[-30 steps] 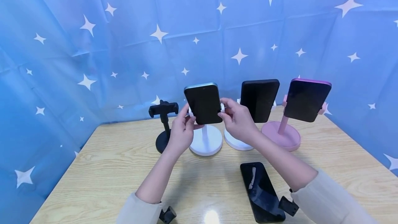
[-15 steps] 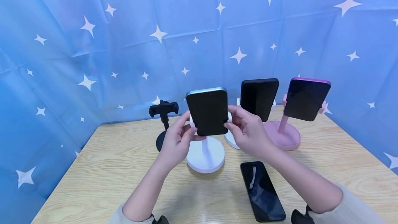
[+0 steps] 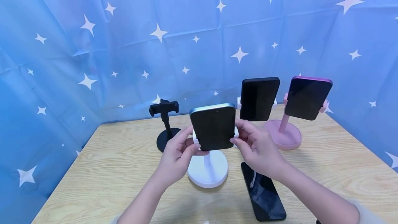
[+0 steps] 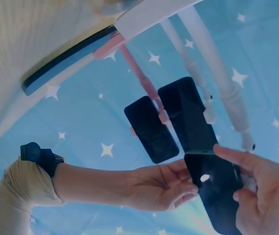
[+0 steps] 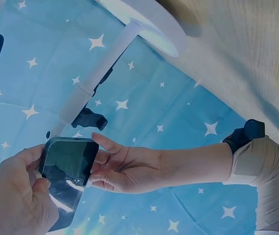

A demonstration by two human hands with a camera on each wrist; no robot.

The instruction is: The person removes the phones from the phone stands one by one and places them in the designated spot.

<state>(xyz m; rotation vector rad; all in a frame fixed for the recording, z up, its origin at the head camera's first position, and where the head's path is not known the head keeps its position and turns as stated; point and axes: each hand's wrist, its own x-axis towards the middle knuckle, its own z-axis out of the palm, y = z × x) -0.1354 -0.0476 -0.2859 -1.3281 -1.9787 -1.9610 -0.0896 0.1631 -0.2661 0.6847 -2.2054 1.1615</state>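
I have a phone (image 3: 214,127) upright in front of me, clamped in the holder of a white stand (image 3: 207,170). Its screen is dark and blank, a flat black face with rounded corners and a small camera dot near the top. The slim frame along its upper edge is pale blue and catches the light. In both wrist views bright glare lies across the glass. Below it, a short white stem runs down to a round white base, low over the wood-grained worktop (image 3: 130,168), with a shadow just under its front edge.

My left hand (image 3: 178,155) and right hand (image 3: 259,148) hold it from either side, fingers curled behind and thumbs toward the front, each pinching the white holder at the phone's edges. The gap between my hands is only about as wide as the phone.

To the right and behind, a black phone (image 3: 259,99) stands in a white holder, and beyond it a phone with a magenta edge (image 3: 308,98) leans in a pink stand (image 3: 283,134). A black stand (image 3: 164,108) is on the left. Nearer me, a larger dark phone (image 3: 264,194) lies flat, its top end close below my right hand in the head view.
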